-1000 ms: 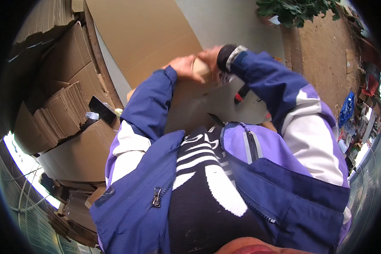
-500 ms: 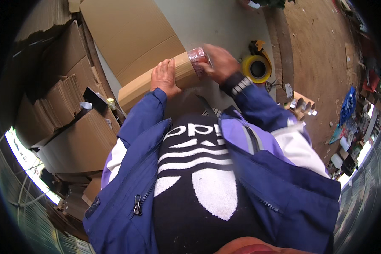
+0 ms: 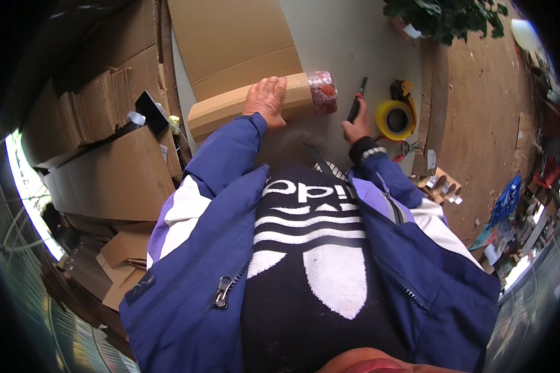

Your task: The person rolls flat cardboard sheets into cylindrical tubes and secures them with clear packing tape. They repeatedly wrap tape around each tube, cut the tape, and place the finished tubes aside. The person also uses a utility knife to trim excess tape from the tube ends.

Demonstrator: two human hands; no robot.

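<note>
In the head view, a long cardboard package (image 3: 297,94) lies on the grey desk (image 3: 354,38), its right end covered in shiny reddish wrap (image 3: 323,92), with a flat cardboard sheet (image 3: 238,40) just beyond it. The left hand (image 3: 267,102) rests across the package's middle, an open grip, fingers laid out nearly straight over the top. Over to the right, apart from the package, the right hand (image 3: 358,127) has its grip closed around a black-and-red knife (image 3: 356,108), blade pointing away from the body. Near that hand I see a roll of yellow tape (image 3: 381,124).
</note>
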